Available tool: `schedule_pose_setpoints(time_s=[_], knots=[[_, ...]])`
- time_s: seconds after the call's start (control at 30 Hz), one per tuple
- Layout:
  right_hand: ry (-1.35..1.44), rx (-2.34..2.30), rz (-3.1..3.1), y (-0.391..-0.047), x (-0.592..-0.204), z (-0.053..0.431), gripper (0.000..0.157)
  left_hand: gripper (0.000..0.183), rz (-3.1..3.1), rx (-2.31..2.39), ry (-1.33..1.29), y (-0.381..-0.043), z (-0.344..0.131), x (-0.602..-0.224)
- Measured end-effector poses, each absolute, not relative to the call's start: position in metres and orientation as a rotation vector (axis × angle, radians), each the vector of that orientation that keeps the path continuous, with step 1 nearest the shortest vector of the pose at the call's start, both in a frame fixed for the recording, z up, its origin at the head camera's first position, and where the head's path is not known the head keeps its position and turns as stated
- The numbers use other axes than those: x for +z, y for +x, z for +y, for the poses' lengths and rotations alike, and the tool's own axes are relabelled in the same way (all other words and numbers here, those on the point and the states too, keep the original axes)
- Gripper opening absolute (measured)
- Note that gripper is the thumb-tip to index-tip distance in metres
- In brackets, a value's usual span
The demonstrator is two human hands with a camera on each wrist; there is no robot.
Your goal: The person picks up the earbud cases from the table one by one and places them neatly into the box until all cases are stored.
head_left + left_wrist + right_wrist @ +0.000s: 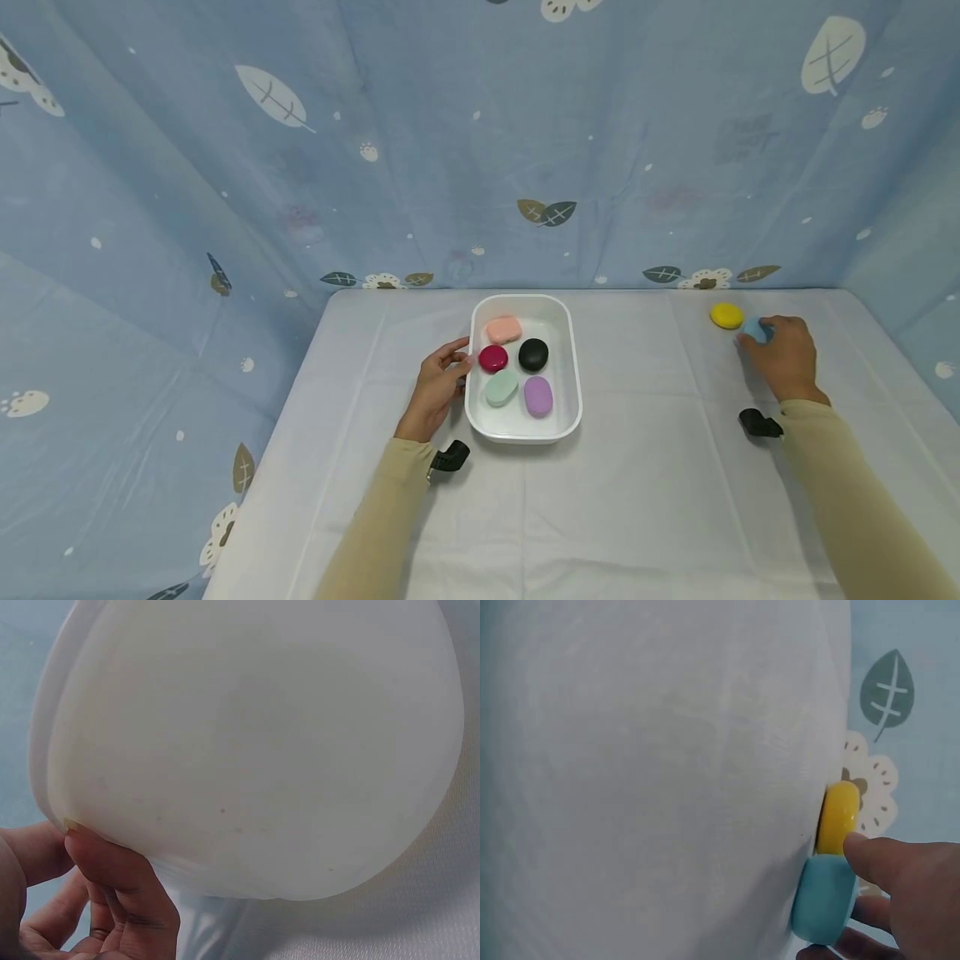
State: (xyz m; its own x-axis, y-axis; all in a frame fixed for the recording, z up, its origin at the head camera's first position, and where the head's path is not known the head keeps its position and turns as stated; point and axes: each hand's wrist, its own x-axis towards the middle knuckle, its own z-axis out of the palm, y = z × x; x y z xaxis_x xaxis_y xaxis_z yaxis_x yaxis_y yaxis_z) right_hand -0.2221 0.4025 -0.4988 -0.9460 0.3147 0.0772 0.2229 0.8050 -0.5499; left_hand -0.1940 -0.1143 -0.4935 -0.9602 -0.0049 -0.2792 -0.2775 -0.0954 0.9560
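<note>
A white plastic tub (522, 429) stands on the table, its left rim pinched between the thumb and fingers of my left hand (435, 387). In the left wrist view that hand (112, 892) is at the edge of the tub's smooth wall (262, 750). Inside the tub lie a peach soap bar (503, 329), a dark red one (492, 359), a black one (533, 355), a mint green one (501, 387) and a purple one (538, 397). Far to the right, my right hand (786, 354) grips a light blue soap bar (825, 900) between thumb and fingers. A yellow soap bar (838, 817) lies right beside it.
A white cloth (630, 500) covers the table. Blue patterned curtain (450, 150) hangs behind the table's back edge and along both sides. Black wrist cameras (451, 456) stick out from both wrists.
</note>
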Motion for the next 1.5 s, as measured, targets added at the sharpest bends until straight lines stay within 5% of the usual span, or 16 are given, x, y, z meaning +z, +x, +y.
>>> schedule_pose_setpoints(time_s=[1.5], knots=[[-0.540, 0.925, -2.978, -0.214, -0.481, 0.397, 0.070, 0.043, 1.976, 2.166, -0.327, -0.192, -0.114, -0.491]])
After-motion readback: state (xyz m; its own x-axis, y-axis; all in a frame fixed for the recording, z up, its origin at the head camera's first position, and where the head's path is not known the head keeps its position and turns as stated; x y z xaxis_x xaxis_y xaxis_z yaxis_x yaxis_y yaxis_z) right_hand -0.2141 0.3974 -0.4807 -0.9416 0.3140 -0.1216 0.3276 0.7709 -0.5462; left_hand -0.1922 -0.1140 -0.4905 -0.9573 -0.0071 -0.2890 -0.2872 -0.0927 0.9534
